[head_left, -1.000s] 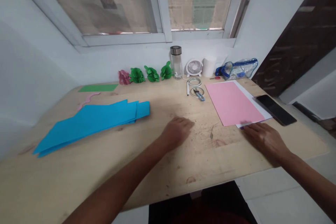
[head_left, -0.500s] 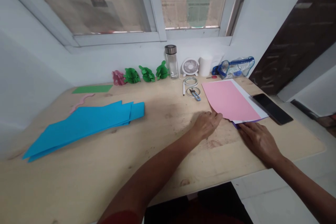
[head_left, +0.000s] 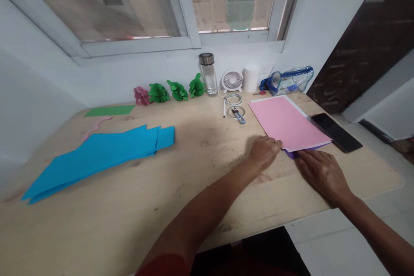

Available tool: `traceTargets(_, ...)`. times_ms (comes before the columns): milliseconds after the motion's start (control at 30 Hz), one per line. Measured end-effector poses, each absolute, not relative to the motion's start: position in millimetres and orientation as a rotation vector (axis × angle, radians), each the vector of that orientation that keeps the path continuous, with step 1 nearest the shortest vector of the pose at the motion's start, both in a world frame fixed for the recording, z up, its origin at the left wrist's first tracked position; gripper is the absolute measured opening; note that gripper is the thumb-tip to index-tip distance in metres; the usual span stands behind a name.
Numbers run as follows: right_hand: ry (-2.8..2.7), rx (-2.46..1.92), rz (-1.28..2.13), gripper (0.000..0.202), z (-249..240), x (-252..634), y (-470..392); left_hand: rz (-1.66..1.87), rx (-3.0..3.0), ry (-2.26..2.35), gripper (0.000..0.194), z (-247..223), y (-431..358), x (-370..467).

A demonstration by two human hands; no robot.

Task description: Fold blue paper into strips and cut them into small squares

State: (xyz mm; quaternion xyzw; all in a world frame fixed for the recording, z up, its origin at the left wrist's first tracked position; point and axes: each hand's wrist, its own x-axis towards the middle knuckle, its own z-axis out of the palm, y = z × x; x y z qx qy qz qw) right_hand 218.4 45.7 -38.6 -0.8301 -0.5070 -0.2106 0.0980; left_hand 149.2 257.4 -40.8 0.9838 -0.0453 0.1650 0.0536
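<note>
A pink sheet of paper [head_left: 287, 123] lies on top of a white sheet [head_left: 299, 110] at the right of the table, with purple paper [head_left: 293, 154] showing beneath their near edge. My left hand [head_left: 265, 152] is closed at the near left corner of the pink sheet, its fingertips pinching the paper there. Palm down, my right hand [head_left: 323, 174] rests by the near edge, fingers stretched out and their tips on the purple paper. A black phone [head_left: 337, 133] lies close to the stack's right side.
Folded blue paper [head_left: 103, 155] spreads over the left of the wooden table [head_left: 200, 172]. Green paper flowers [head_left: 177, 90], a glass bottle [head_left: 209, 77], a small fan [head_left: 232, 81] and a clear pouch [head_left: 291, 81] line the wall. Thread snips [head_left: 238, 115] lie on a tape roll [head_left: 233, 99].
My left hand has moved slightly right with the pink sheet's corner. The pink sheet has shifted right and now covers more of the white one. My right hand has stayed almost still.
</note>
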Motion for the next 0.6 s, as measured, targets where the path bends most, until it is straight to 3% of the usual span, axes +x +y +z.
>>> traceTargets(267, -1.368, -2.440, -0.534, 0.034, -46.1, 219.6, 41.3, 0.546, 2.936, -0.227, 0.016, -44.0, 248.7, 145.4)
traceTargets(600, -0.895, -2.325, -0.191, 0.040, -35.6, 207.5, 49.9, 0.529, 2.967, -0.230, 0.016, -44.7, 247.6, 154.0)
